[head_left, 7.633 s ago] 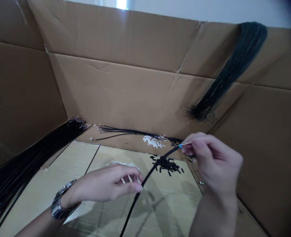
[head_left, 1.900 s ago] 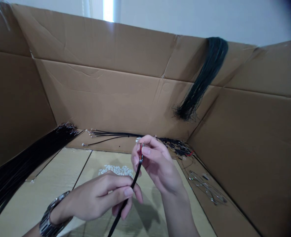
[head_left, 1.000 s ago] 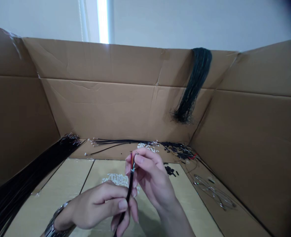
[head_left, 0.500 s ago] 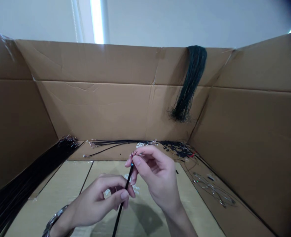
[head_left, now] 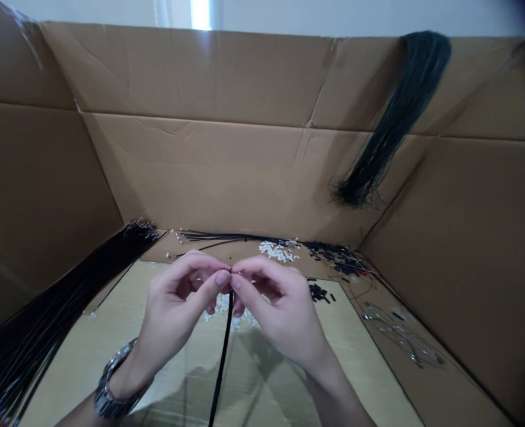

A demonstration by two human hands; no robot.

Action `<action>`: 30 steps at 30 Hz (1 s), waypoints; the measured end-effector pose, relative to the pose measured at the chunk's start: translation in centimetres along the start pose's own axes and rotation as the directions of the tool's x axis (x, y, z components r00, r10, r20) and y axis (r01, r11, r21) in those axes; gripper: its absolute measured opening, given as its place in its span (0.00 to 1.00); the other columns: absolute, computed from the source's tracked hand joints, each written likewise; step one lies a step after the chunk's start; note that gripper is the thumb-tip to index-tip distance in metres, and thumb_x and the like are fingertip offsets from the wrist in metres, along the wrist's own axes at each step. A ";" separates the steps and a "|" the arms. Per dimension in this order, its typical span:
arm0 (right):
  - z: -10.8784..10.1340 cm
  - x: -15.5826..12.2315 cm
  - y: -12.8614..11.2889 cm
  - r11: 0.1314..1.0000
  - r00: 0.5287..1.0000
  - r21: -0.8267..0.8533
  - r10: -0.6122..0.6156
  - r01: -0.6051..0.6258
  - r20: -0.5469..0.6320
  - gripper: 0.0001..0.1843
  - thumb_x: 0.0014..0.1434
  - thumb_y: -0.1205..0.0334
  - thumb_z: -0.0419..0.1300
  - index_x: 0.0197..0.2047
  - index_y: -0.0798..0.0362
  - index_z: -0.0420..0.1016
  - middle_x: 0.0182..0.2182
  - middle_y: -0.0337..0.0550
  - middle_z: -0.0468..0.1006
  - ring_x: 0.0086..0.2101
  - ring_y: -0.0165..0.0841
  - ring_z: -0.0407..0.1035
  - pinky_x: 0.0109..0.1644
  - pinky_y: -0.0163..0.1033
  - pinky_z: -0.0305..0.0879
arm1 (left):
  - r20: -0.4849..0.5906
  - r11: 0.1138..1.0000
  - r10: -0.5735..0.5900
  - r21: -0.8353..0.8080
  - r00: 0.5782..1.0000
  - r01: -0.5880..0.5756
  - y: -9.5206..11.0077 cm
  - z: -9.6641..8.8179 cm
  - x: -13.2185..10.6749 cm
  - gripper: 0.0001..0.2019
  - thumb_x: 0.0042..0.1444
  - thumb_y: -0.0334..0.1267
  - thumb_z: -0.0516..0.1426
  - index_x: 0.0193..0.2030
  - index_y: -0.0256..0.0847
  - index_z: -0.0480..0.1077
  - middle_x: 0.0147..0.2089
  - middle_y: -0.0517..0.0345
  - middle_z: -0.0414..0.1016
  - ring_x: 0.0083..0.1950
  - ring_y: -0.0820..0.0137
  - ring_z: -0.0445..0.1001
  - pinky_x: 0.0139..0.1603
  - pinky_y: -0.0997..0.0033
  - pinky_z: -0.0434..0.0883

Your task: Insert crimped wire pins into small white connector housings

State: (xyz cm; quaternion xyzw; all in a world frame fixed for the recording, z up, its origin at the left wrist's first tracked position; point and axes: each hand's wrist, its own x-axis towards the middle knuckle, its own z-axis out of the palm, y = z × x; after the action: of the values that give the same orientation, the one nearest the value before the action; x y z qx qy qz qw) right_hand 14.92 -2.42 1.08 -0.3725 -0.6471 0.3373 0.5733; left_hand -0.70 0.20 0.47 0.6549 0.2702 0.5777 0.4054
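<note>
In the middle of the head view a black cable [head_left: 225,356] hangs down toward me from between both hands. My left hand [head_left: 184,290], with a metal watch [head_left: 117,382] on its wrist, pinches thin wires at the cable's top end. My right hand [head_left: 273,302] pinches the same wire end from the other side, thumb and forefinger closed. The two thumb tips nearly meet, and they cover most of the fine wires. Small white connector pieces [head_left: 244,320] lie on the board just behind the cable.
A thick bundle of black cables [head_left: 75,296] lies left. More cables [head_left: 226,237], white pieces [head_left: 279,251] and black tube pieces [head_left: 337,256] lie along the back. Dark green strands [head_left: 395,118] hang over the cardboard wall [head_left: 191,172]. Thin wire loops [head_left: 402,335] lie right.
My left hand has moved up from the cable's black sheath to the wire end, beside my right hand's fingertips. The view has tilted down and shifted slightly.
</note>
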 end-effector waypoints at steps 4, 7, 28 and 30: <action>0.4 0.2 0.5 1.000 0.999 0.023 0.007 -0.006 -0.043 0.04 0.64 0.62 0.61 0.37 0.51 0.75 0.26 0.35 0.76 0.23 0.27 0.71 0.26 0.32 0.69 | -0.004 0.998 -0.047 -0.047 0.999 0.047 -0.1 -0.2 0.5 0.03 0.61 0.35 0.62 0.35 0.42 0.76 0.30 0.64 0.75 0.21 0.81 0.70 0.22 0.85 0.71; 0.7 0.5 0.7 0.999 0.998 0.033 -0.024 0.026 -0.065 0.04 0.65 0.63 0.61 0.37 0.50 0.76 0.30 0.36 0.79 0.27 0.26 0.72 0.31 0.31 0.70 | 0.004 0.993 -0.091 -0.071 0.996 0.091 -0.5 -0.5 0.9 0.05 0.62 0.36 0.62 0.35 0.40 0.73 0.25 0.66 0.72 0.21 0.81 0.69 0.22 0.85 0.71; 0.8 1.5 1.8 0.884 0.978 0.422 0.201 -0.203 0.050 0.11 0.61 0.56 0.64 0.37 0.51 0.67 0.25 0.32 0.75 0.15 0.22 0.63 0.18 0.29 0.59 | -0.009 0.950 0.259 0.184 0.966 -0.253 -3.2 -0.7 1.0 0.03 0.61 0.29 0.61 0.37 0.40 0.72 0.28 0.61 0.74 0.24 0.76 0.71 0.25 0.77 0.71; 0.4 1.6 1.8 0.888 0.975 0.404 0.216 -0.218 0.051 0.10 0.61 0.57 0.64 0.37 0.52 0.68 0.23 0.32 0.73 0.16 0.22 0.62 0.20 0.29 0.56 | 0.095 0.800 0.514 0.305 0.853 -0.516 -3.8 -0.8 1.0 0.08 0.57 0.24 0.62 0.40 0.40 0.73 0.31 0.58 0.77 0.27 0.74 0.74 0.29 0.75 0.73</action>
State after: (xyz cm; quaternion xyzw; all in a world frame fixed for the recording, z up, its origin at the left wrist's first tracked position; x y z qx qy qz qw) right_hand 14.61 -0.20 0.28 -0.3138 -0.5184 0.5274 0.5955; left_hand -0.86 3.18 -2.21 0.7624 0.1707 0.6119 0.1230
